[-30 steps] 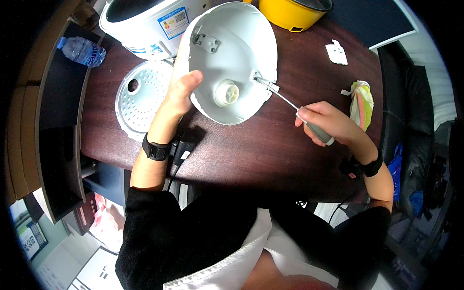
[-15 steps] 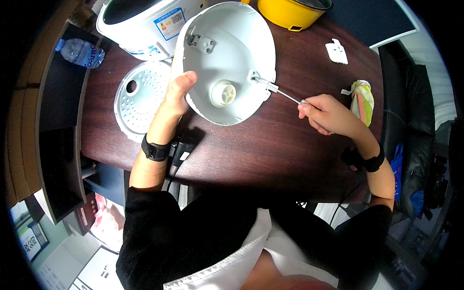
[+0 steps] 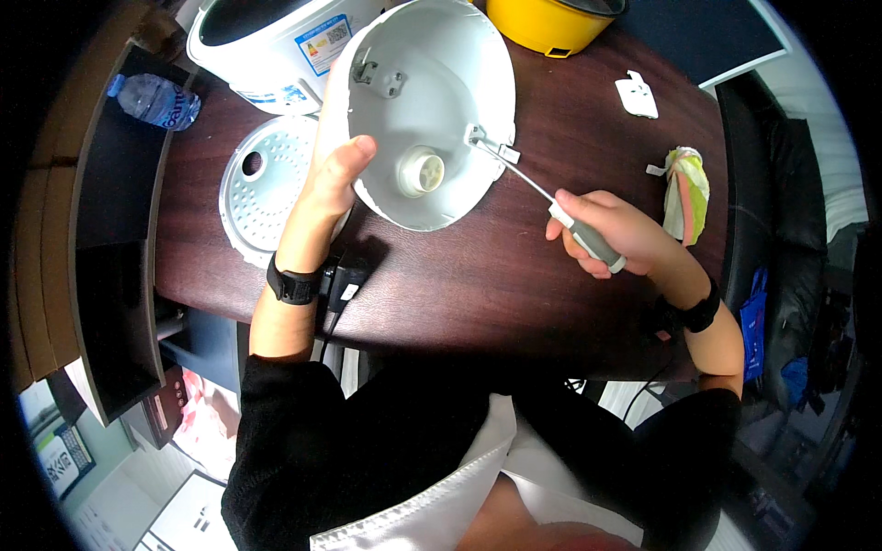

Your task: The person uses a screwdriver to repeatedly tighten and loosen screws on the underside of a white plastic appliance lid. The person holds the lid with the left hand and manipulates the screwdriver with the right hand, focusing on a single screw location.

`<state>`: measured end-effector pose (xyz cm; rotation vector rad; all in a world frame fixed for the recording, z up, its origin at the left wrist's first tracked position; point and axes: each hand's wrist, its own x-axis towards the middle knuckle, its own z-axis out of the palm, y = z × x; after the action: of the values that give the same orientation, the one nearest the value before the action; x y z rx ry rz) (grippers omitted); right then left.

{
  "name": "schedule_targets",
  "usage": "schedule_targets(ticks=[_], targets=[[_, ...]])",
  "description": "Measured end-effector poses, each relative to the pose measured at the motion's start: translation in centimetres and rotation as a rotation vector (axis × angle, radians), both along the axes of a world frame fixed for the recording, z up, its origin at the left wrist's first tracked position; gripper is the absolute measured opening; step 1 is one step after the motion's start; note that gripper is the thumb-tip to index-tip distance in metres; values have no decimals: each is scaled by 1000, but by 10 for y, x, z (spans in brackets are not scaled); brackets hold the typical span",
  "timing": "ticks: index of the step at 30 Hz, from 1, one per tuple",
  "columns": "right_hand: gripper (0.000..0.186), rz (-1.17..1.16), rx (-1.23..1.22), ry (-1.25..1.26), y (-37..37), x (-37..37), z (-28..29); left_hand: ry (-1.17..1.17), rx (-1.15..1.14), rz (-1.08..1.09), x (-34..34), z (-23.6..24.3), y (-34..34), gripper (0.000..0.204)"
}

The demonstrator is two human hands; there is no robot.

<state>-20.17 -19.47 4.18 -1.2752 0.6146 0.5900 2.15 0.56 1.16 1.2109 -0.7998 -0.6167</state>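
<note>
My left hand [image 3: 338, 176] grips the near left rim of a white plastic lid shell [image 3: 441, 83], thumb over its edge. The shell is tilted so its hollow inside faces me. Inside are a round white fitting [image 3: 423, 172] and a metal hinge piece [image 3: 366, 73]. My right hand [image 3: 606, 230] is closed around the grey-and-white handle of a screwdriver [image 3: 595, 241]. Its thin shaft reaches over the shell's right rim, and the tip is at a small bracket [image 3: 475, 134] on the inner wall. A perforated white round plate [image 3: 266, 188] lies beneath my left forearm.
A white rice-cooker body [image 3: 266, 46] stands at the back left, with a yellow pot [image 3: 556, 26] at the back. A small white plastic part [image 3: 636, 95] and a folded cloth [image 3: 685, 195] lie on the right. A water bottle [image 3: 156, 101] and black adapter [image 3: 344, 281] are at the left.
The shell has shifted slightly left and up. My right hand has changed its hold, so the screwdriver's handle now shows, and the shaft slopes more steeply.
</note>
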Motion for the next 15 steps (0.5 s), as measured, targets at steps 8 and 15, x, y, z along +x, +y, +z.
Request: schedule_targets(ticks=[8,15], targets=[[36,375,-1292,-468,-14,8,3,-24,13,21,1,0,3,77],[44,299,-634,-175,-18,11,-4,-33,65,21,0,-3,9,71]])
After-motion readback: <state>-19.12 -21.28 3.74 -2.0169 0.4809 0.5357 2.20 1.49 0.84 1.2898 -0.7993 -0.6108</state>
